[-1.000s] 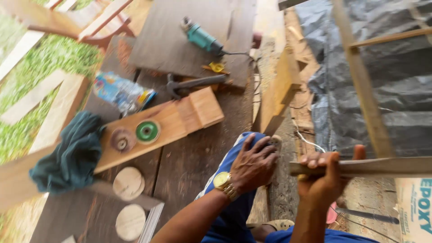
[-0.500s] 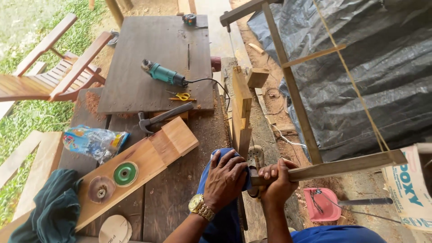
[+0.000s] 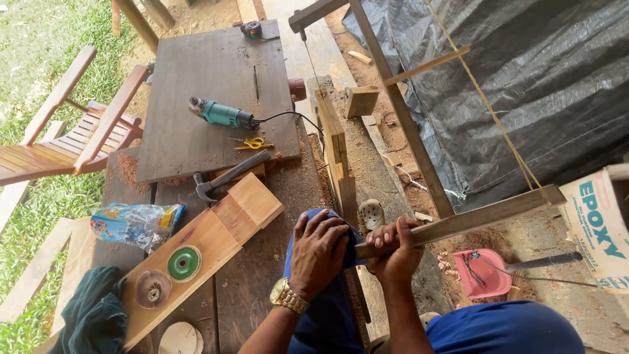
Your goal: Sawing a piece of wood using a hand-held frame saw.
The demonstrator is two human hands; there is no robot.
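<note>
My right hand (image 3: 396, 252) is closed around the near end of a wooden frame saw (image 3: 472, 219). Its long side bar runs away toward a crossbar at the top, and a taut cord (image 3: 485, 98) runs along the right side. The thin blade (image 3: 313, 62) drops toward a plank set on edge (image 3: 335, 147) beside the workbench. My left hand (image 3: 321, 246), with a gold watch on the wrist, lies flat with fingers spread on my blue-clad knee (image 3: 314, 314), just left of the right hand. A pale clog (image 3: 372, 213) shows beyond the knee.
On the dark workbench (image 3: 209, 65) lie a teal power tool (image 3: 223, 115), yellow scissors (image 3: 252, 143), a hammer (image 3: 229, 176), a light board with a green disc (image 3: 183, 262), and a plastic bag (image 3: 134, 223). A wooden chair (image 3: 72, 131) stands left; black tarp (image 3: 524, 85), pink dustpan (image 3: 481, 272) and cardboard box (image 3: 599, 229) are right.
The view has swung up over the bench. My right hand with the saw's end has come in close beside the left hand, which stays on the knee.
</note>
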